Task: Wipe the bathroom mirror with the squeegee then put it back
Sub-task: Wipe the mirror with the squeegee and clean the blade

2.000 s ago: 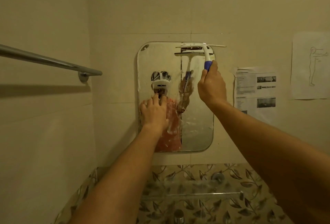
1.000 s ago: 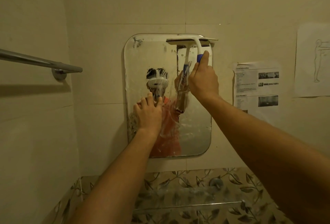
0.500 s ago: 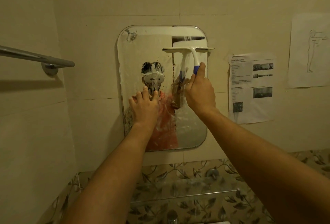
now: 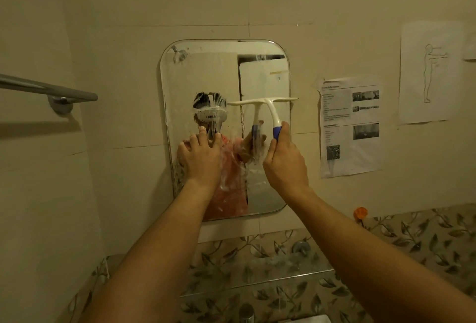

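One squeegee (image 4: 262, 102) on one mirror (image 4: 206, 72) — right hand (image 4: 284, 165) grips its handle, left hand (image 4: 202, 160) lies flat on the glass. Two whole paper sheets (image 4: 347, 126) at 3 o'clock, one towel rail (image 4: 51, 88) at 9.

**One Mirror, One Squeegee, Two Hands**

From my remote station I count one mirror (image 4: 262, 75), one squeegee (image 4: 265, 102) and two hands: one left hand (image 4: 202, 160) and one right hand (image 4: 284, 165). On the wall I tally one towel bar (image 4: 49, 89) and two whole paper sheets, a printed notice (image 4: 350, 126) and a figure sketch (image 4: 430, 72). Along the wall's lower edge are one glass shelf (image 4: 270, 279) and one small orange object (image 4: 360, 213).
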`<action>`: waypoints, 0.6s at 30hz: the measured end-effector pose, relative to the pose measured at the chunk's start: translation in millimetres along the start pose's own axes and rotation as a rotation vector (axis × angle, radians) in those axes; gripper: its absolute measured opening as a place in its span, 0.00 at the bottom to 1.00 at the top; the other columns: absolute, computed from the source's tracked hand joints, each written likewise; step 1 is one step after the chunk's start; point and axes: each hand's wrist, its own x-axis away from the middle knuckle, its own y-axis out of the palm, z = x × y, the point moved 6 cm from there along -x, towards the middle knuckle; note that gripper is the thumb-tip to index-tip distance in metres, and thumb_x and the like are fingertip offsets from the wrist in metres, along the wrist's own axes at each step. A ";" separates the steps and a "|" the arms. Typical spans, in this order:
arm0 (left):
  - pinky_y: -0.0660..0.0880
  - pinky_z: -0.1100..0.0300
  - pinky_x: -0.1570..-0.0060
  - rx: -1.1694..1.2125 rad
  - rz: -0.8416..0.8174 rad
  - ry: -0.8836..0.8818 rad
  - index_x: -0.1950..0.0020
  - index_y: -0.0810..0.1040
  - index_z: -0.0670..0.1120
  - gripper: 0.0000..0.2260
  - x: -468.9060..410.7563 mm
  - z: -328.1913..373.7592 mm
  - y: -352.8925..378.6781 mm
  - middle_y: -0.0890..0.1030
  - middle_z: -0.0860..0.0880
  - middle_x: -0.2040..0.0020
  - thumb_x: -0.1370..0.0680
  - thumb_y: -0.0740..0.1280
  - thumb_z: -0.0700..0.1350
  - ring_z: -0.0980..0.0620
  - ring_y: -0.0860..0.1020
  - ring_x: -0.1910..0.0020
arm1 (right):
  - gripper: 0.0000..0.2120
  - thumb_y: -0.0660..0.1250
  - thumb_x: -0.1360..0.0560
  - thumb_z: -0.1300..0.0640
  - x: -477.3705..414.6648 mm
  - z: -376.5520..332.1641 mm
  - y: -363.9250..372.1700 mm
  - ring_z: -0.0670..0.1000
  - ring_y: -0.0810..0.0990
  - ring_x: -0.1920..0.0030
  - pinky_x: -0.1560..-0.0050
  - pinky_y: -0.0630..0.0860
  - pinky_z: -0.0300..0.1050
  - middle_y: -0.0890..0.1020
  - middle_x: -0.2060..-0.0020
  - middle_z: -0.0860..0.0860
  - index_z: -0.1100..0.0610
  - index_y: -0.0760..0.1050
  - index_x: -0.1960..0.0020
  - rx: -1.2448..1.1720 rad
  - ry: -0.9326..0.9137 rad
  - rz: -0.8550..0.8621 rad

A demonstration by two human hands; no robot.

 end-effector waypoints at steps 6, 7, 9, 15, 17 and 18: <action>0.62 0.35 0.31 0.001 -0.029 -0.009 0.19 0.56 0.54 0.38 -2.3 3.0 0.9 0.57 0.38 0.21 0.24 0.72 0.52 0.36 0.61 0.26 | 0.25 0.51 0.14 0.48 11.7 10.7 -3.5 0.50 0.76 0.63 0.63 0.80 0.52 0.75 0.58 0.51 0.51 0.50 0.19 0.010 -0.016 -0.047; 0.62 0.35 0.31 -0.005 -0.036 -0.009 0.19 0.56 0.54 0.38 -2.7 3.0 1.5 0.57 0.38 0.21 0.25 0.72 0.53 0.36 0.61 0.26 | 0.25 0.51 0.14 0.48 9.0 9.5 -6.4 0.50 0.77 0.63 0.63 0.80 0.52 0.75 0.59 0.51 0.51 0.50 0.19 -0.003 -0.029 -0.048; 0.61 0.35 0.31 -0.013 -0.041 -0.011 0.19 0.56 0.55 0.39 -3.9 1.9 3.1 0.57 0.39 0.21 0.25 0.72 0.56 0.36 0.61 0.27 | 0.24 0.50 0.13 0.48 -1.3 3.8 -14.9 0.51 0.77 0.63 0.64 0.79 0.52 0.76 0.59 0.51 0.50 0.52 0.19 -0.032 -0.062 -0.038; 0.59 0.34 0.29 0.011 -0.054 -0.025 0.19 0.54 0.54 0.40 -5.0 4.7 1.2 0.54 0.38 0.20 0.24 0.72 0.54 0.36 0.59 0.25 | 0.24 0.51 0.13 0.50 -69.7 -47.0 -49.1 0.50 0.75 0.67 0.69 0.74 0.47 0.76 0.62 0.51 0.52 0.53 0.19 -0.067 -0.178 0.029; 0.57 0.34 0.29 0.016 -0.068 -0.020 0.18 0.54 0.54 0.40 -4.0 4.1 0.8 0.54 0.38 0.20 0.25 0.73 0.50 0.36 0.58 0.24 | 0.24 0.52 0.13 0.51 -87.6 -64.9 -56.0 0.50 0.75 0.68 0.70 0.72 0.47 0.77 0.62 0.52 0.52 0.52 0.19 -0.052 -0.219 0.052; 0.56 0.33 0.28 0.016 -0.073 -0.018 0.18 0.54 0.54 0.41 -3.6 3.5 0.6 0.54 0.38 0.20 0.25 0.74 0.48 0.35 0.57 0.24 | 0.25 0.52 0.14 0.51 -94.1 -71.8 -57.9 0.51 0.76 0.68 0.71 0.73 0.47 0.77 0.62 0.52 0.52 0.51 0.19 -0.038 -0.231 0.057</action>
